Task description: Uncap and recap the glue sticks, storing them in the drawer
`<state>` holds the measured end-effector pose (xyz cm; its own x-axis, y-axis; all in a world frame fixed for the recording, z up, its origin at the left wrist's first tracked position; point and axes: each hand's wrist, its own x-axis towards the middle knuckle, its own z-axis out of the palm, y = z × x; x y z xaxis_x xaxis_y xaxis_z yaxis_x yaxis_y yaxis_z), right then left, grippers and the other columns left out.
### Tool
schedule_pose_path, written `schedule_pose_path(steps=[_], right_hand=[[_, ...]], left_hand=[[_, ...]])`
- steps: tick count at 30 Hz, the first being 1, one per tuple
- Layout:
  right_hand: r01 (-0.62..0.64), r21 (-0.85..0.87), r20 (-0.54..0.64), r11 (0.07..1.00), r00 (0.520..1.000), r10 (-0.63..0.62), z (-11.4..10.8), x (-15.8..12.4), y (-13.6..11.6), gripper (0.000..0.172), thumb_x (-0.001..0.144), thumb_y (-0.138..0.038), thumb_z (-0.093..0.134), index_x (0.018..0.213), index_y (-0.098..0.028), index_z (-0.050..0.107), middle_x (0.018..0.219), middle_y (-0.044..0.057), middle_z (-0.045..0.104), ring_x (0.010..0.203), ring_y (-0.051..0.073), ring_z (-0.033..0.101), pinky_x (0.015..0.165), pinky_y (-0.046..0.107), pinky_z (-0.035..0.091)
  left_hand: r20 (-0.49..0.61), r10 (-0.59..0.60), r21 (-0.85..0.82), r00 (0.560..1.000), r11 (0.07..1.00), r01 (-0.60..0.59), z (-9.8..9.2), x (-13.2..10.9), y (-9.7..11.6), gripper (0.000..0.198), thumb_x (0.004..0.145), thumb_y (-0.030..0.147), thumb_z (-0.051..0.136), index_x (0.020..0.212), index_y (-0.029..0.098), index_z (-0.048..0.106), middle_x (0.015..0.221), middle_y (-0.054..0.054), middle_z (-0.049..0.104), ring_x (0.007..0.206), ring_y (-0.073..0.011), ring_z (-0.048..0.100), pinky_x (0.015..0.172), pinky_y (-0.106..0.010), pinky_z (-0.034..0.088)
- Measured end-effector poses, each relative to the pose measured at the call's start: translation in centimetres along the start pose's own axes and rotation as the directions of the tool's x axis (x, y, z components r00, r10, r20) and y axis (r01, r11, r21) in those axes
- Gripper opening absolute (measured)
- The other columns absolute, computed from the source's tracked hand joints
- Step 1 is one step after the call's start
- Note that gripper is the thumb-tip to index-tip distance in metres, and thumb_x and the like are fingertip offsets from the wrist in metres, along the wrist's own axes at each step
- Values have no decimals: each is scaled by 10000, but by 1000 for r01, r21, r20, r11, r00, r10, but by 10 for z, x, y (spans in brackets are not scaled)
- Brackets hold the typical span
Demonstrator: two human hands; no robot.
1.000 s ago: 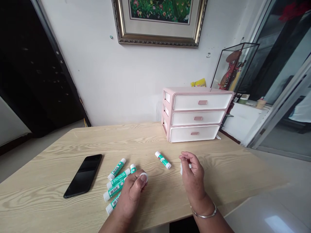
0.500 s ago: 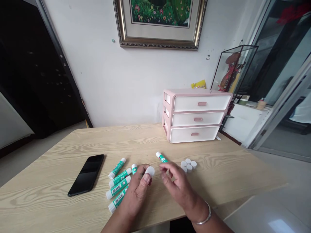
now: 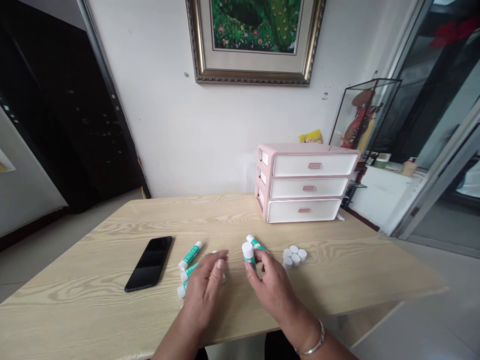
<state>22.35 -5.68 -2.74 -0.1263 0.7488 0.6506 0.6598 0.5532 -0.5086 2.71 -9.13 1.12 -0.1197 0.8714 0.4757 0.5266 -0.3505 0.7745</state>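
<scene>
In the head view my right hand pinches a green-and-white glue stick between thumb and fingers, white end up. Just behind it another glue stick lies on the table, partly hidden by that hand. My left hand is empty, its fingers stretched out and apart from the held stick. Several more glue sticks lie beside and under my left hand, which covers most of them. To the right of my right hand stands a cluster of several small white caps.
A black phone lies on the wooden table at left. At the back right stands a pink-and-white drawer unit, with a yellow packet behind its top. The table's front edge runs below my forearms.
The white-ended glue stick that was in my left hand is now in my right. My left hand has let go and opened, moving slightly left. The camera view has shifted a little.
</scene>
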Motion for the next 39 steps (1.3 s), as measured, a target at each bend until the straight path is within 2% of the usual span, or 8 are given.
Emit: schedule_pose_path(steps=[3,6,9,16,21,25,32,39], right_hand=[[4,-263,8,965,1000,-2,1,4,5,135,939,-264,604,1034,-193,669,900,88,718,860,252,679,777,359,534],[38,-439,26,898,999,-30,5,4,5,59,898,-233,655,942,-204,680,949,108,719,909,281,666,820,406,530],[25,-505,63,863,998,7,10,4,4,37,866,-223,698,840,-217,672,920,103,714,887,288,661,790,415,529],[26,-515,121,857,992,42,11,6,7,37,884,-202,706,858,-221,686,914,81,705,888,268,647,791,398,507],[-2,-472,112,881,992,62,11,1,11,9,905,-230,690,901,-225,686,942,78,696,924,277,634,825,410,503],[-8,-390,59,921,998,34,7,-9,24,85,961,-259,604,1003,-233,674,1007,76,688,991,268,614,899,410,483],[-64,-466,-21,883,998,61,-27,-17,55,185,968,-165,525,1077,-211,668,1035,86,682,1036,260,600,972,398,443],[-52,-601,5,798,998,68,-44,-19,58,188,948,-135,553,1076,-180,683,1080,115,674,1077,290,587,943,402,460]], left_hand=[[-159,25,325,987,945,28,-21,15,-18,413,964,461,473,1062,189,768,1119,-119,756,1030,-281,697,909,-384,546],[-58,-31,604,998,794,59,-34,29,-38,383,966,386,455,1131,186,737,1136,-120,741,1096,-298,659,935,-388,511],[55,-127,740,990,671,44,-37,34,-47,347,981,342,425,1093,211,726,1079,-97,753,1063,-279,663,929,-361,485],[84,-222,786,972,614,72,-33,38,-47,336,977,300,442,1118,184,723,1077,-138,760,1042,-297,693,870,-348,479],[92,-294,797,951,594,107,-35,44,-53,338,968,276,449,1160,184,713,1149,-155,751,1061,-300,705,833,-337,492],[103,-341,804,934,581,124,-35,47,-55,342,949,289,472,1177,188,706,1170,-158,751,1041,-309,717,789,-341,502],[125,-389,796,913,588,142,-39,53,-61,402,950,368,472,1241,189,685,1120,-160,777,1024,-321,731,756,-337,494],[125,-401,782,908,602,158,-35,59,-73,457,932,426,506,1295,196,663,1137,-165,774,1050,-330,725,763,-337,488]])
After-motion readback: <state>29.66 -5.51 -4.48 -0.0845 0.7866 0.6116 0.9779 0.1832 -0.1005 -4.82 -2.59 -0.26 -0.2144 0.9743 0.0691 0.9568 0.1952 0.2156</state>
